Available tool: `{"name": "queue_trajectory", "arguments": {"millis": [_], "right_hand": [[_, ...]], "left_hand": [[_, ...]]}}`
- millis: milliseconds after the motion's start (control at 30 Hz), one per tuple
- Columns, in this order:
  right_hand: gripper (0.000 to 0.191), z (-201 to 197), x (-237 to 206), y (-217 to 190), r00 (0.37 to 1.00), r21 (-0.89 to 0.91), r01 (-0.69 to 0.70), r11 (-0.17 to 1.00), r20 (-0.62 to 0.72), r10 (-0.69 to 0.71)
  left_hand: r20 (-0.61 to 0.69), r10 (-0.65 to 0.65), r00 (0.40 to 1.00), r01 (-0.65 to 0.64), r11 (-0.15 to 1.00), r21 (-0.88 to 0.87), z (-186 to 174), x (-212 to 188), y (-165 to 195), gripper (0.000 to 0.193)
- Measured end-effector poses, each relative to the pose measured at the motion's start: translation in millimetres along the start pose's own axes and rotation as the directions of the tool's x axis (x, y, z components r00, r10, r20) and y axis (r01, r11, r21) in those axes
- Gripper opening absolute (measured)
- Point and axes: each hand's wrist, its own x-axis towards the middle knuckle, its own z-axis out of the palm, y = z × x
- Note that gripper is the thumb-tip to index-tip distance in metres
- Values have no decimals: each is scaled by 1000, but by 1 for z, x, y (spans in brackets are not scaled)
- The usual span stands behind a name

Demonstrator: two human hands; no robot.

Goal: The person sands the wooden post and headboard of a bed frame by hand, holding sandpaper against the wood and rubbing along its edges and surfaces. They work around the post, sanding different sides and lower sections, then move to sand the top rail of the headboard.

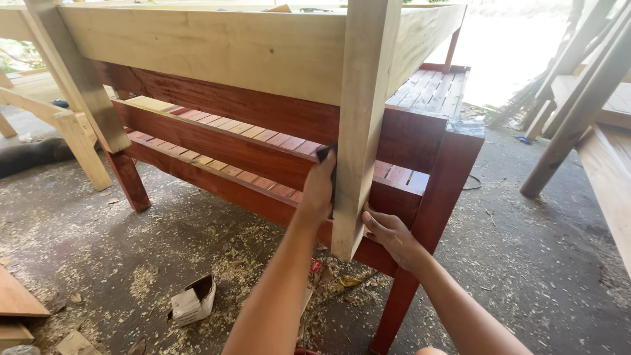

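Note:
A pale unfinished wooden leg (363, 125) of an upturned frame stands over a red-brown slatted bench (263, 141). My left hand (320, 187) presses a small dark piece, likely sandpaper (324, 153), against the left face of that leg. My right hand (389, 235) grips the leg's lower right edge, fingers wrapped around it, close to its bottom end. The pale frame's long side board (217, 46) runs across the top of the view.
Sawdust and shavings cover the concrete floor (197, 243). A torn small cardboard box (192, 300) lies near the front left. More pale wooden frames stand at the left (72, 125) and right (591, 112). Flat boards (16, 299) lie at the lower left.

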Motion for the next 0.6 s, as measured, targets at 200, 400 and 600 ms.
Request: {"name": "queue_trajectory", "arguments": {"millis": [200,400,600], "right_hand": [[99,-1,-5,-26,994,-98,27,995,-100,-37],[108,11,9,-44,984,-195,26,981,-169,-60],[109,17,20,-38,973,-460,-76,885,-227,-34]], "left_hand": [[23,40,999,-40,999,14,-3,-15,-12,49],[77,-24,997,29,998,-63,-11,-13,-12,50],[53,-17,998,22,996,-82,-12,-21,-21,48]]}}
